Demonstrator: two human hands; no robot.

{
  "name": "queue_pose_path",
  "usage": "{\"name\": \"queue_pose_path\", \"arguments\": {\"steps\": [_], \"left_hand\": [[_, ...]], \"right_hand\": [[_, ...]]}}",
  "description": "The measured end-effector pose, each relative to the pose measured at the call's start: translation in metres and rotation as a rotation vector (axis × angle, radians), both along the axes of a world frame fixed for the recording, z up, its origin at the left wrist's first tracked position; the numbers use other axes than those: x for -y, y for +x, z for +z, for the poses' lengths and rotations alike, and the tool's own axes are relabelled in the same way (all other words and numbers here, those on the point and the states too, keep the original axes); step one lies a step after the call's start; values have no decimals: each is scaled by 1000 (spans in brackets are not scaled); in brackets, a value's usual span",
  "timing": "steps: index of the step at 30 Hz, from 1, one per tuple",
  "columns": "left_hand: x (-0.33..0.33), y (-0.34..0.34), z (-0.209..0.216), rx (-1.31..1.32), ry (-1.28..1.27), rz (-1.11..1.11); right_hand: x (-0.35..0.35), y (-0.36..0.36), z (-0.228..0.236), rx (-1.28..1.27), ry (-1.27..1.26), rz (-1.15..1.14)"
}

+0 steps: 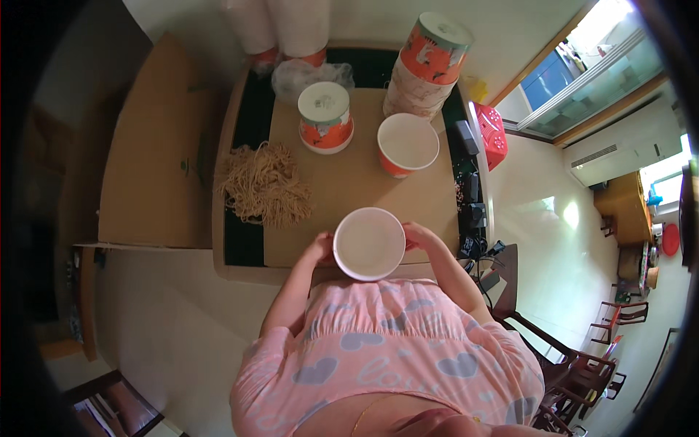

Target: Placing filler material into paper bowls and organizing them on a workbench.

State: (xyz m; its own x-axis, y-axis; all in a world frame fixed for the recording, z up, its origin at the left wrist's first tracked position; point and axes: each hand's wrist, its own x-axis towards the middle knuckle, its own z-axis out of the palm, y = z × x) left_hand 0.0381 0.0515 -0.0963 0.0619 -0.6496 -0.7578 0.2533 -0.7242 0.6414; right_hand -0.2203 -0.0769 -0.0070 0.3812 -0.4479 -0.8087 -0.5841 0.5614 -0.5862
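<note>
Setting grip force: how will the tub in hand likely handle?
The tub probably keeps its shape, as its rim looks evenly round. Likely light for its size, being open and seemingly empty. Tipped sideways, it could roll on that circular rim.

Pink top (pixel 415 351), short sleeves (pixel 268 360), grey hearts (pixel 458 365), pale lettering (pixel 384 373), gathered seam (pixel 371 331), thin gold necklace (pixel 363 413)

This looks like somebody's home to me: dark brown wooden chairs (pixel 587 371) stand on a pale, glossy floor (pixel 535 226), with a white, vented air conditioner (pixel 626 149) and a brown wooden cabinet (pixel 623 210) beyond.
</note>
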Motion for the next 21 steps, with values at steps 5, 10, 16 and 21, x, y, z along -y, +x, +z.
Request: {"name": "queue_pose_path", "arguments": {"steps": [5,10,16,21], "left_hand": [[18,8,73,-12,-169,-20],[82,23,234,271,-706,25],[184,-18,408,904,-1456,8],[265,-70,460,1394,-1656,92]], "right_hand": [[10,0,23,142,-183,110],[77,6,150,422,-701,164],[196,19,333,115,-1264,182],[310,26,387,311,-1296,119]]}}
